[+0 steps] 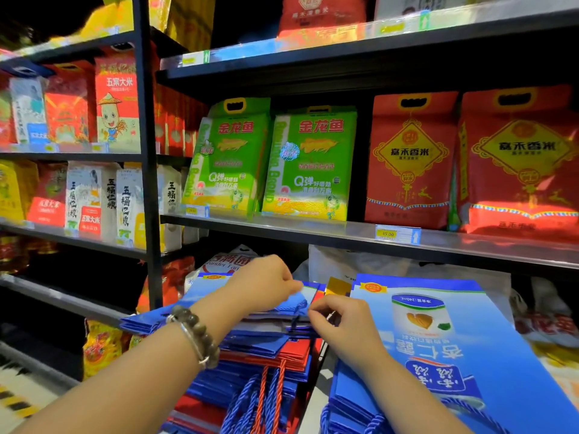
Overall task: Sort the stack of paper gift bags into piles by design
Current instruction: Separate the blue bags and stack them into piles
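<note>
A tall mixed stack of flat paper gift bags point(266, 364), blue and red with rope handles, lies in front of me at lower centre. My left hand point(266, 283), with a bead bracelet on its wrist, pinches the top blue bag point(203, 289) of that stack near its right edge. My right hand point(341, 321) pinches the right edge of the same stack's upper bags. To the right lies a separate pile of blue bags point(438, 355) printed with a can picture. A yellow bag edge point(336, 285) shows behind, between the two piles.
A shelf edge point(344, 233) with a yellow price tag point(388, 234) runs just above the bags. Green rice bags point(310, 164) and red rice bags point(410, 161) stand on it. A black upright post point(147, 151) stands left; white plastic bags point(376, 261) lie behind the piles.
</note>
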The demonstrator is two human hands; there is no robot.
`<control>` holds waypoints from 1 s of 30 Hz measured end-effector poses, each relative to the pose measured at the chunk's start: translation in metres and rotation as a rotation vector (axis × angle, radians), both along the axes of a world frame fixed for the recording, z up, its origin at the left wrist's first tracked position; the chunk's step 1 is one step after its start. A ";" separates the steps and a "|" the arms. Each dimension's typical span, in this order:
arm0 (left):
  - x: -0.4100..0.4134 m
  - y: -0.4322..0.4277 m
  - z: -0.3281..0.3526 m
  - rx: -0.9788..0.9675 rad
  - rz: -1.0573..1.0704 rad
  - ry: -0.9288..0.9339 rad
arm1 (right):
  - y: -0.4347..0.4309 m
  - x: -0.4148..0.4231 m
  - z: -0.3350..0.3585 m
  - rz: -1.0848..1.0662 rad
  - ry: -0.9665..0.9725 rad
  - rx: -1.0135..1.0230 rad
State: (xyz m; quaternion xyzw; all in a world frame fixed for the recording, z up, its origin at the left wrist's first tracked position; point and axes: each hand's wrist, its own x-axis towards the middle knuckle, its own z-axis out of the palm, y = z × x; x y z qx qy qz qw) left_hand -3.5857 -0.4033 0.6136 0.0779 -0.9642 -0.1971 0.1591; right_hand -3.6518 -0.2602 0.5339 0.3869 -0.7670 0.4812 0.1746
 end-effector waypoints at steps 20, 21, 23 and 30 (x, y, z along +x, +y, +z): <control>0.013 -0.081 0.006 -0.190 0.378 -0.173 | -0.005 -0.012 0.005 -0.253 -0.246 0.179; 0.019 -0.092 0.002 -0.255 0.423 -0.247 | -0.004 -0.013 0.008 -0.288 -0.255 0.190; 0.028 -0.102 -0.009 -0.331 0.444 -0.390 | -0.003 -0.011 0.018 -0.338 -0.253 0.306; 0.038 -0.098 -0.017 -0.144 0.399 -0.239 | -0.005 -0.003 0.055 -0.124 -0.727 0.296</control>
